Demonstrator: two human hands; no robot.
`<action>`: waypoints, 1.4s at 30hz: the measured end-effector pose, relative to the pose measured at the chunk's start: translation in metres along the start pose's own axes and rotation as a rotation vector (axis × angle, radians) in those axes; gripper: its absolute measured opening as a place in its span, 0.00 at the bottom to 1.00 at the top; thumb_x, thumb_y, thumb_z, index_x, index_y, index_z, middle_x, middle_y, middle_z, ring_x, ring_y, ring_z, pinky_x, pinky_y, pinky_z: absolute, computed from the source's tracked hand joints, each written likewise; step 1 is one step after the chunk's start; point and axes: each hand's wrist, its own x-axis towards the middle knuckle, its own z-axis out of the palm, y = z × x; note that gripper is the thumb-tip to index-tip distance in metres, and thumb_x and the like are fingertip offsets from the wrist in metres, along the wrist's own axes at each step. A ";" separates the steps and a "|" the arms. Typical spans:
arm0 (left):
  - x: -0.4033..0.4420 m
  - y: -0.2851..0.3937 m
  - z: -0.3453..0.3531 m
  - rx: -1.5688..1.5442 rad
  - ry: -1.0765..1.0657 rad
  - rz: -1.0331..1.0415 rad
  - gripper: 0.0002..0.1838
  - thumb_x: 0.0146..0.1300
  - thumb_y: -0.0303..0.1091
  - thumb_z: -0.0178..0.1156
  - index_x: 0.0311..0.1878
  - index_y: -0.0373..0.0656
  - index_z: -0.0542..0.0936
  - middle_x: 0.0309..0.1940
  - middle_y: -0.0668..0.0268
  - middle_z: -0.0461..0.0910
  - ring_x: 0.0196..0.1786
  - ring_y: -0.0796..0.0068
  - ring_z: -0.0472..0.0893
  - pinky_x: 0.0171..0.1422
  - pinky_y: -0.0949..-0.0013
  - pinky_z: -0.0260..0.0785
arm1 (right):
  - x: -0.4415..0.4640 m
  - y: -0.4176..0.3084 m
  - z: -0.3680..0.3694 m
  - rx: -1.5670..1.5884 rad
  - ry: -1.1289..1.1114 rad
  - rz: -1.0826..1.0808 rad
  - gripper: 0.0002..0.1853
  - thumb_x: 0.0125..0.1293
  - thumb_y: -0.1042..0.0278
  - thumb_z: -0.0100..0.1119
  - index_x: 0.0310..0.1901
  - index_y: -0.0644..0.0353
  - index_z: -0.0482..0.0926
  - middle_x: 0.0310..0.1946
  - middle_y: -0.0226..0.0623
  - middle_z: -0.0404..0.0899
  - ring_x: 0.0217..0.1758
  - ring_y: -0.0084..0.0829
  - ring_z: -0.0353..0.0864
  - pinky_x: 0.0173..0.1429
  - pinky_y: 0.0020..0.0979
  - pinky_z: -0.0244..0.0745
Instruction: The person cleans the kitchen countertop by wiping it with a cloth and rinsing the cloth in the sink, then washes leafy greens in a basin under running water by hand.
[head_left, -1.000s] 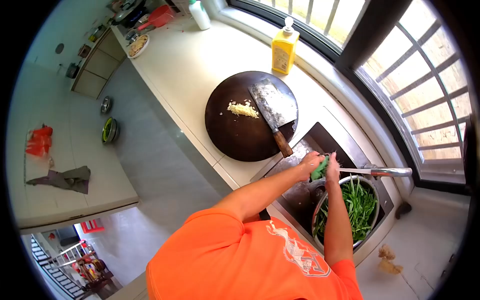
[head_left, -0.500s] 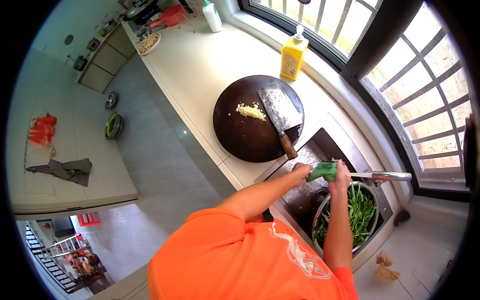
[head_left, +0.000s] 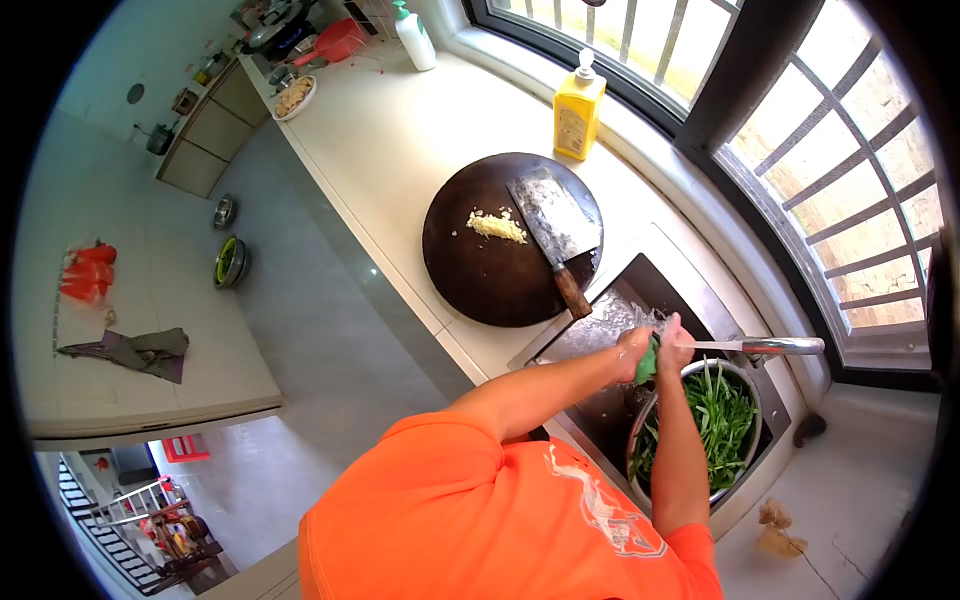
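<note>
Over the sink (head_left: 662, 278), my left hand (head_left: 631, 352) is closed around a crumpled green cloth (head_left: 648, 363). My right hand (head_left: 676, 340) presses against the cloth from the other side, its fingers partly wet and blurred. Water runs from the silver faucet (head_left: 785, 346) onto my hands and splashes into the basin. Under my right forearm, a metal bowl (head_left: 753, 437) full of leafy greens (head_left: 722, 415) sits in the sink; the forearm hides part of it.
Left of the sink lies a round dark chopping board (head_left: 470, 280) with a cleaver (head_left: 556, 215) and chopped garlic-like bits (head_left: 497, 226). The cleaver's handle overhangs toward the sink. A yellow pump bottle (head_left: 578, 115) and a white bottle (head_left: 415, 38) stand along the window.
My hands have come closer together, the left moving right toward the faucet. The cloth is bunched smaller between them, and water splashes more visibly in the sink.
</note>
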 end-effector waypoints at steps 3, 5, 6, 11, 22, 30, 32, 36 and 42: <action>-0.072 0.020 0.032 0.076 0.038 0.116 0.11 0.69 0.42 0.58 0.44 0.45 0.80 0.39 0.62 0.82 0.39 0.66 0.82 0.45 0.60 0.77 | 0.014 0.022 0.000 0.188 -0.197 0.063 0.32 0.78 0.39 0.45 0.48 0.67 0.84 0.41 0.49 0.87 0.41 0.46 0.85 0.49 0.47 0.76; -0.055 0.026 0.013 0.091 -0.068 0.210 0.14 0.63 0.34 0.62 0.50 0.40 0.80 0.43 0.61 0.81 0.44 0.64 0.82 0.48 0.60 0.76 | 0.010 0.029 0.014 0.637 -0.220 0.045 0.31 0.79 0.40 0.45 0.59 0.63 0.82 0.48 0.40 0.88 0.45 0.39 0.85 0.51 0.43 0.76; -0.043 0.027 0.001 0.100 -0.137 0.266 0.16 0.61 0.33 0.63 0.51 0.38 0.80 0.45 0.60 0.81 0.46 0.63 0.82 0.50 0.60 0.76 | 0.001 0.019 -0.003 0.842 -0.406 0.160 0.27 0.78 0.46 0.52 0.61 0.64 0.77 0.52 0.33 0.84 0.46 0.33 0.82 0.52 0.39 0.77; -0.045 0.027 -0.011 0.646 0.068 0.431 0.21 0.55 0.20 0.62 0.55 0.33 0.81 0.45 0.55 0.81 0.44 0.65 0.81 0.47 0.65 0.76 | -0.013 0.022 -0.013 0.677 -0.529 0.222 0.12 0.71 0.64 0.65 0.49 0.63 0.80 0.38 0.27 0.81 0.38 0.22 0.78 0.43 0.27 0.73; -0.047 0.024 -0.027 0.221 -0.007 0.137 0.12 0.68 0.41 0.64 0.47 0.43 0.79 0.44 0.63 0.81 0.45 0.67 0.80 0.46 0.56 0.73 | -0.018 0.017 -0.007 0.894 -0.086 0.281 0.06 0.72 0.70 0.63 0.42 0.64 0.82 0.34 0.31 0.82 0.34 0.24 0.80 0.40 0.28 0.76; 0.146 -0.008 -0.074 0.405 0.186 0.180 0.20 0.75 0.51 0.52 0.45 0.42 0.80 0.39 0.62 0.80 0.38 0.68 0.80 0.44 0.62 0.76 | -0.110 -0.074 -0.020 0.719 -0.132 0.019 0.19 0.76 0.58 0.62 0.29 0.62 0.81 0.24 0.26 0.76 0.26 0.19 0.72 0.32 0.27 0.68; 0.187 -0.039 -0.097 0.080 -0.163 0.148 0.21 0.75 0.55 0.52 0.37 0.46 0.78 0.31 0.68 0.76 0.33 0.72 0.77 0.38 0.67 0.73 | -0.103 -0.071 -0.014 0.474 -0.025 -0.095 0.24 0.75 0.54 0.62 0.25 0.66 0.79 0.20 0.31 0.74 0.24 0.22 0.71 0.30 0.31 0.67; 0.010 -0.003 -0.009 -0.070 -0.064 0.087 0.18 0.75 0.47 0.51 0.45 0.42 0.82 0.39 0.61 0.82 0.40 0.65 0.82 0.46 0.60 0.77 | -0.036 -0.045 0.000 0.214 0.115 0.012 0.33 0.73 0.45 0.61 0.22 0.71 0.77 0.14 0.41 0.69 0.19 0.30 0.68 0.29 0.42 0.66; -0.022 0.009 0.006 0.120 0.140 0.236 0.13 0.72 0.38 0.50 0.43 0.42 0.81 0.41 0.59 0.82 0.40 0.62 0.82 0.45 0.52 0.77 | -0.025 -0.028 -0.008 0.204 0.042 0.006 0.32 0.71 0.45 0.63 0.19 0.67 0.75 0.13 0.36 0.71 0.19 0.31 0.64 0.29 0.44 0.64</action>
